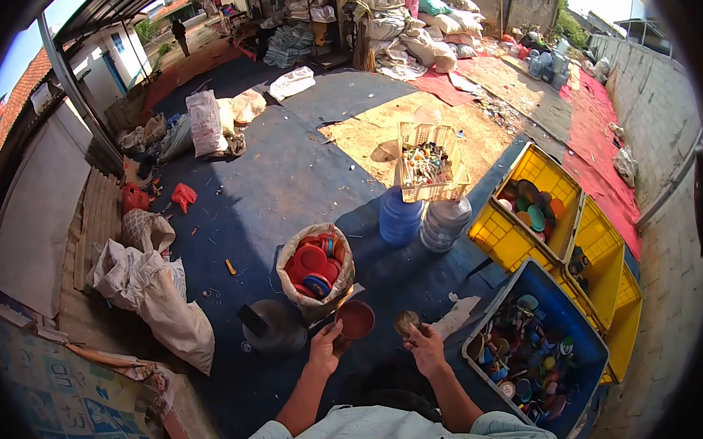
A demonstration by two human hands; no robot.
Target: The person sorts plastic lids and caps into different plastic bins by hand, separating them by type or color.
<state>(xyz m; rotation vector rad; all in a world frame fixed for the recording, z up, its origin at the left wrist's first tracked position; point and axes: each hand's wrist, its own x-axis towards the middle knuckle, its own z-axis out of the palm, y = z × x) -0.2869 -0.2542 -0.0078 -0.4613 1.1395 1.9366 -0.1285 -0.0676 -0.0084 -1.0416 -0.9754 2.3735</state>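
My left hand [324,349] is closed on the rim of a round reddish-brown plastic lid [356,320], its hollow side facing up. My right hand [424,348] pinches a small round brownish lid [407,321], its face dull and dirty. Just beyond my left hand stands a white woven sack [289,254] with its mouth rolled open, full of red lids [311,260] and a few blue ones. To my right sits a blue crate [596,355] holding a jumble of small coloured plastic pieces [525,353].
Yellow crates [536,169] with coloured lids stand behind the blue crate. A cream basket [433,192] of small pieces rests on a blue water jug [400,217] and a clear one [446,225]. A dark container [273,327] and white sacks [153,293] lie left. A distant person [181,38] stands.
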